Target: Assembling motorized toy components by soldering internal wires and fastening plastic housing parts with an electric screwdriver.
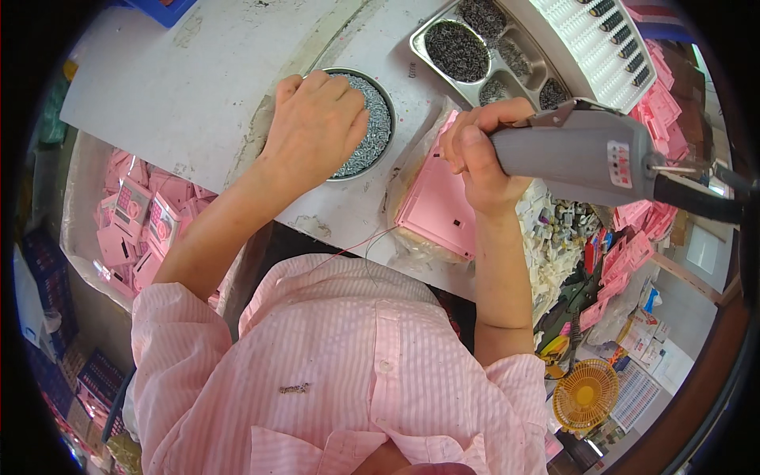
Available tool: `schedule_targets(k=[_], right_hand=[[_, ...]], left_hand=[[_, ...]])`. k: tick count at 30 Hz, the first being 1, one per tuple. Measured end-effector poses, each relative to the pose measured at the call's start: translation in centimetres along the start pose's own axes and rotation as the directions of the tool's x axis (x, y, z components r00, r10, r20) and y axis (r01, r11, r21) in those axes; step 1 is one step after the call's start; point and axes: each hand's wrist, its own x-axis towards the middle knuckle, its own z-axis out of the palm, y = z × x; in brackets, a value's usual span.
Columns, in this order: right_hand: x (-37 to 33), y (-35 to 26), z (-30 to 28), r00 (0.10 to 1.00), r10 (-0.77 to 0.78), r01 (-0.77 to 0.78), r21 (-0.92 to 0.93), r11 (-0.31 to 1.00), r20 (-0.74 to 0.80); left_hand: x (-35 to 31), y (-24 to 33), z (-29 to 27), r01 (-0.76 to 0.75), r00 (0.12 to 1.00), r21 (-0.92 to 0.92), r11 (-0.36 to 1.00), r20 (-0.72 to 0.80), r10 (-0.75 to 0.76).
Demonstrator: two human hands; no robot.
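Observation:
My left hand (pixel 317 123) is over a round tin (pixel 392 111) of small silver screws (pixel 374 131), its fingers curled down at the pile. The fingertips are hidden beneath the hand, so what they pinch does not show. My right hand (pixel 487 162) is closed around a grey electric screwdriver (pixel 570 150), held sideways with its cable end to the right. Below that hand, a pink plastic casing (pixel 435 202) lies on a pad wrapped in clear plastic. Thin red and dark wires (pixel 366 244) run from the casing toward my shirt.
Behind the casing stands a metal compartment tray (pixel 427 51) of dark screws and springs, beside a white rack (pixel 586 39) with black parts. To the left, a lined box (pixel 79 206) holds pink calculators. White and pink parts (pixel 546 253) and a yellow basket (pixel 586 394) are at right.

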Motion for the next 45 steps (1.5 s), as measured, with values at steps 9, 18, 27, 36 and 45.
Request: schedule_targets(k=[9, 18, 27, 36, 45], right_hand=[[1.0, -5.4, 0.7, 0.991, -0.126, 0.130, 0.478, 0.869, -0.041], [-1.8, -6.0, 1.4, 0.996, -0.089, 0.089, 0.509, 0.856, -0.025], [-6.2, -5.1, 3.0, 0.999, 0.047, -0.041, 0.340, 0.940, -0.010], [-6.9, -3.7, 2.9, 0.980, -0.033, 0.019, 0.071, 0.997, 0.194], [-2.9, -10.6, -2.0, 0.992, -0.126, 0.118, 0.605, 0.787, -0.030]], left_hand=[[-0.4, 4.8, -1.7, -0.142, 0.989, -0.426, 0.894, -0.017, 0.149], [-2.1, 5.7, -1.9, -0.147, 0.978, -0.528, 0.837, 0.048, 0.202], [-1.1, 2.9, -3.6, -0.019, 1.000, -0.518, 0.855, -0.018, 0.011], [1.6, 4.3, -0.4, -0.142, 0.989, -0.538, 0.831, -0.043, 0.141], [8.9, 10.2, 7.1, -0.384, 0.831, -0.462, 0.800, 0.204, 0.517]])
